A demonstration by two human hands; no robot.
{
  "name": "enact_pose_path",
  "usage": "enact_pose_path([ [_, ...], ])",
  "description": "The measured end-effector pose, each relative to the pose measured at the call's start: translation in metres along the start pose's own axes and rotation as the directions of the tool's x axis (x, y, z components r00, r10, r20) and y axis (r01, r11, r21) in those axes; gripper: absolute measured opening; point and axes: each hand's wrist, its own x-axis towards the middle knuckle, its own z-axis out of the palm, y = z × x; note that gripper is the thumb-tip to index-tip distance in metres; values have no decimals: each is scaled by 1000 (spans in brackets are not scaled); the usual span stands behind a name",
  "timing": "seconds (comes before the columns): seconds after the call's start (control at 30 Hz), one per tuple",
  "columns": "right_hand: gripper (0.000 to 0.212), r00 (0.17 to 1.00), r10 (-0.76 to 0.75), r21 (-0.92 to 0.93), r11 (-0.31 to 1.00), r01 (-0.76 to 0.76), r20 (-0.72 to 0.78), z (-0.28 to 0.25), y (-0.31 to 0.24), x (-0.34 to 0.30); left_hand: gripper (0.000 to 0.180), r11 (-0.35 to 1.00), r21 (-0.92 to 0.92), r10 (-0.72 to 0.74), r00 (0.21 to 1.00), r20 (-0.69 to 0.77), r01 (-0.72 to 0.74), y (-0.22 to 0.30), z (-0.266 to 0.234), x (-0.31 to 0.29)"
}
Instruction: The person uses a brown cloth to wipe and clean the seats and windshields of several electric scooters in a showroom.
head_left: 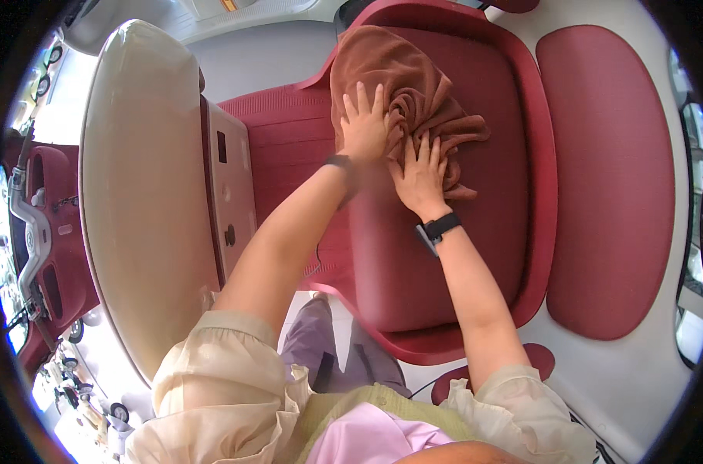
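Observation:
A brown cloth [386, 58] lies over the far left part of a dark red seat cushion [413, 263], smooth at its far side and bunched into folds toward the right. My left hand [365, 130] rests flat on the cloth, fingers spread. Just right of it and nearer to me, my right hand [419, 182] lies on the gathered folds with its fingers stretched out and apart. Neither hand closes round the cloth. A dark band circles each wrist.
The seat's raised red rim [543, 201] surrounds the cushion, with a red padded panel [607, 182] to the right. Left of the seat are a ribbed red floor [290, 131] and a tall cream panel [146, 193]. Metal handlebars [34, 232] show at the far left.

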Motion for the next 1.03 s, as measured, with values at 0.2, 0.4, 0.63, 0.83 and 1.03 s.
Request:
enact_pose_path([
  [0.2, 74, 979, -56, 58, 997, 46, 197, -7, 15, 37, 59, 998, -57, 30, 1000, -6, -30, -30, 16, 39],
  [0.4, 80, 951, -47, 57, 998, 31, 307, 2, 24, 80, 56, 990, -27, -139, 990, 33, 140, -33, 7, 100],
  [0.63, 79, 960, -60, 86, 996, 37, 273, 9, 33, 136, 37, 948, 317, 69, 985, -158, -16, -64, 14, 174],
  [0.83, 73, 966, -63, 68, 997, 47, 249, 25, 50, 169, 18, 925, 342, 171, 985, 12, -165, -69, 22, 199],
  [1.03, 73, 972, -85, 162, 986, 49, 219, 25, 64, 181, 46, 990, 69, -143, 934, 328, 127, -79, 32, 225],
])
